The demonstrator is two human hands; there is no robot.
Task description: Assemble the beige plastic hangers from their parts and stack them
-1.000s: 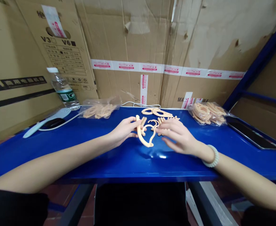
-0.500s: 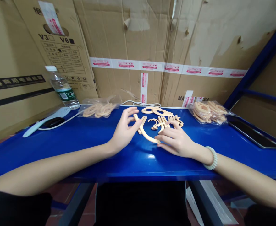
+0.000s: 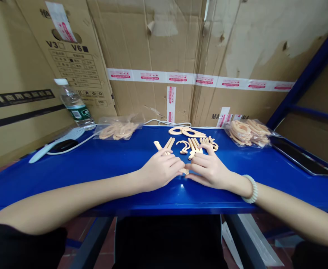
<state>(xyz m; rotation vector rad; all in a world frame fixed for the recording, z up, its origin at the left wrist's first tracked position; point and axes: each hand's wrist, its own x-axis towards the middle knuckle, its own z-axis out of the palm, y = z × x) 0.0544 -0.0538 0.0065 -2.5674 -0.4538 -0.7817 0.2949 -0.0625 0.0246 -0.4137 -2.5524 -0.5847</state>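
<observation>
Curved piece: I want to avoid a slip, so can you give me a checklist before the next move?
1. Left hand on the curved piece: ok, its fingers lie over the middle.
2. Right hand gripping the piece: cannot tell, but its fingertips are at the near end.
3. Piece's middle in plain sight: not ok, the left hand covers it.
4. Bottle capped: ok, white cap on.
5. Left bag and right bag away from the hands: ok, both lie apart from them.

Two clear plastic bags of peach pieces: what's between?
In the head view, looped peach pieces and a white cable lie between the left bag and right bag.
</observation>
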